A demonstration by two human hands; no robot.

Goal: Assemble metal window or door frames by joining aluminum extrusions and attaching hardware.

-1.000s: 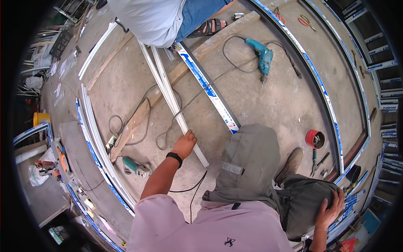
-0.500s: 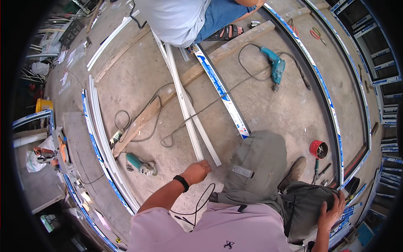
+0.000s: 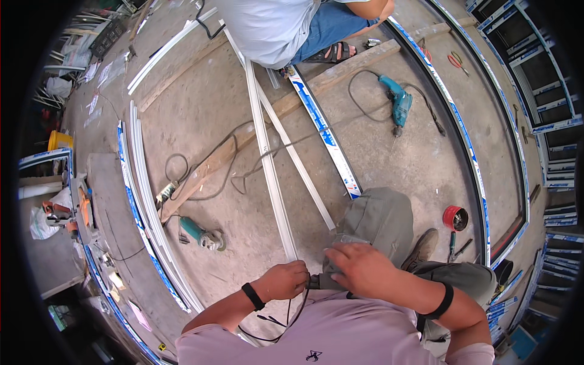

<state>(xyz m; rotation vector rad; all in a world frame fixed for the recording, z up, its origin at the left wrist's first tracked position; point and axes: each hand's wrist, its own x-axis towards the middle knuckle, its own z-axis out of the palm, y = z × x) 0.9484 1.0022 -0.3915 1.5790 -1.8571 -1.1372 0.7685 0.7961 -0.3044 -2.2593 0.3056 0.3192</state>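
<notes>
White profile strip (image 3: 277, 201) has its near end in my curled left hand (image 3: 281, 281), probably for steadying; my right hand (image 3: 360, 266), loosely spread, looks empty.

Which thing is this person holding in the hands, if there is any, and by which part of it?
The left hand grips a long, narrow white strip by its near end. The right hand shows nothing held.
</notes>
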